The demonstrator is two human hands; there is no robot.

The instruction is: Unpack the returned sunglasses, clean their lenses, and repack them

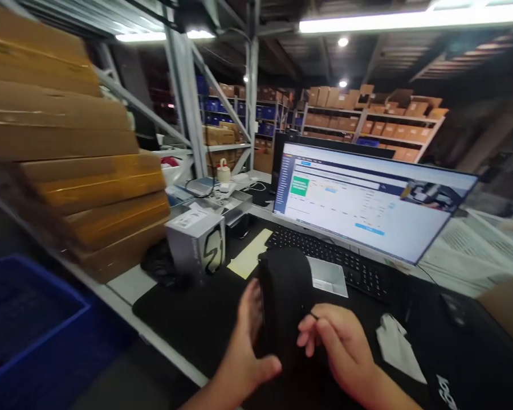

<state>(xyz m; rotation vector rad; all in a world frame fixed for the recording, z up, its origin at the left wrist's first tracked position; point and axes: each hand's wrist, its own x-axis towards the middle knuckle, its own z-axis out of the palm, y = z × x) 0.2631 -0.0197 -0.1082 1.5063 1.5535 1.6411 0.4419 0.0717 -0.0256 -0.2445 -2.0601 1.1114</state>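
Note:
A soft black fabric item (284, 293) stands upright above the black desk mat (183, 310), its exact kind unclear. My left hand (248, 341) is slightly blurred and cups the item's left side. My right hand (337, 347) is at its right side, with finger and thumb pinching a thin dark cord (314, 315) that comes from the fabric. The item's lower part is hidden behind my hands.
A black keyboard (337, 267) and a lit monitor (367, 199) stand beyond the hands. A grey box (195, 245) and yellow paper (250, 253) are to the left. Stacked cardboard boxes (68, 142) overhang the left, above a blue bin (25, 319).

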